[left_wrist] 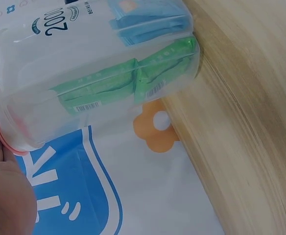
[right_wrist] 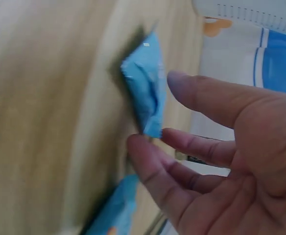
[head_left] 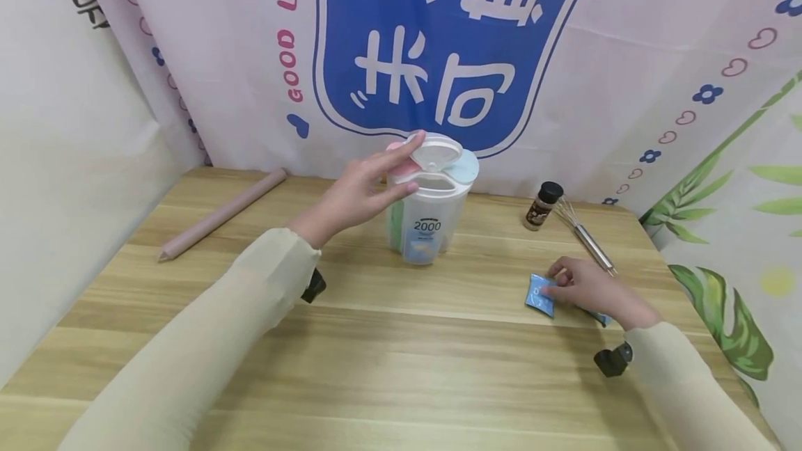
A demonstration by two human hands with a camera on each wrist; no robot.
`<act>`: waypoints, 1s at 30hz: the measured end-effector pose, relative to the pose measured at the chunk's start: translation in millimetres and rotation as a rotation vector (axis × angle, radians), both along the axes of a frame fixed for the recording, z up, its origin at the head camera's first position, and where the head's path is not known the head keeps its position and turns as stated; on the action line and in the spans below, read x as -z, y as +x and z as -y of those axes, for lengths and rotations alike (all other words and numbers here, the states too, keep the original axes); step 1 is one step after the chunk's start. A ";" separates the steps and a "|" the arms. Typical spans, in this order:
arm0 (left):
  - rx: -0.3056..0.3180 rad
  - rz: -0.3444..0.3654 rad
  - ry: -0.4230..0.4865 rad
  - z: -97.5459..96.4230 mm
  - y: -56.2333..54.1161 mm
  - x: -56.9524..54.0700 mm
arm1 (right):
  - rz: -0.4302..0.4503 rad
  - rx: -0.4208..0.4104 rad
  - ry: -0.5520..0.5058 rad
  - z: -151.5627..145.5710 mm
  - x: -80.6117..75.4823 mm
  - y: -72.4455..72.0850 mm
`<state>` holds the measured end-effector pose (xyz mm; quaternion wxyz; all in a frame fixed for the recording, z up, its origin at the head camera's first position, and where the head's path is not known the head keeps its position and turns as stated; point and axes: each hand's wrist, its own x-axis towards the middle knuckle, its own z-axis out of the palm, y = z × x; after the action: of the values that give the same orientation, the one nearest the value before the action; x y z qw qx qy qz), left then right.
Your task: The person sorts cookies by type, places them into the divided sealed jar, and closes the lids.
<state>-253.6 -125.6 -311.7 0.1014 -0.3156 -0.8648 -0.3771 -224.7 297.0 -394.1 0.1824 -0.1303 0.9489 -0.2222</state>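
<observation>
A clear plastic storage canister [head_left: 447, 218] marked 2000 stands upright near the back of the table, its white flap lid [head_left: 437, 153] raised over one opening. My left hand [head_left: 351, 197] is at its top, extended fingers against the lid and thumb at the opening's rim. Inside show green packets [left_wrist: 101, 85] and blue packets [left_wrist: 155, 22]. At the right, my right hand [head_left: 585, 287] is over a small blue packet [right_wrist: 145, 83], a fingertip at its lower corner and the thumb apart from it in the right wrist view. Another blue packet [right_wrist: 118, 208] lies beside it, partly hidden by the hand.
A black-capped seasoning jar [head_left: 541, 207] and a wire whisk [head_left: 585, 235] are at the back right. A pink rolling pin [head_left: 222, 214] lies at the back left. A printed cloth [head_left: 238, 54] hangs behind the wooden table [head_left: 401, 367].
</observation>
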 end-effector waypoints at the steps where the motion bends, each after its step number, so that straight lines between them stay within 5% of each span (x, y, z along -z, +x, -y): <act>1: 0.000 -0.003 0.000 0.4 -0.1 0.0 | -0.017 -0.008 -0.001 0.5 2.2 0.1; 10: 0.018 -0.034 0.000 0.4 -2.5 -2.0 | -0.068 -0.002 0.011 3.3 11.0 -0.1; 30: 0.000 -0.004 0.002 0.9 1.7 0.4 | -0.206 0.021 -0.154 13.1 18.2 2.5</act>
<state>-251.9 -126.5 -312.0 0.1033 -0.3162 -0.8643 -0.3774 -222.1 283.9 -412.3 0.0710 -0.1560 0.9440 -0.2819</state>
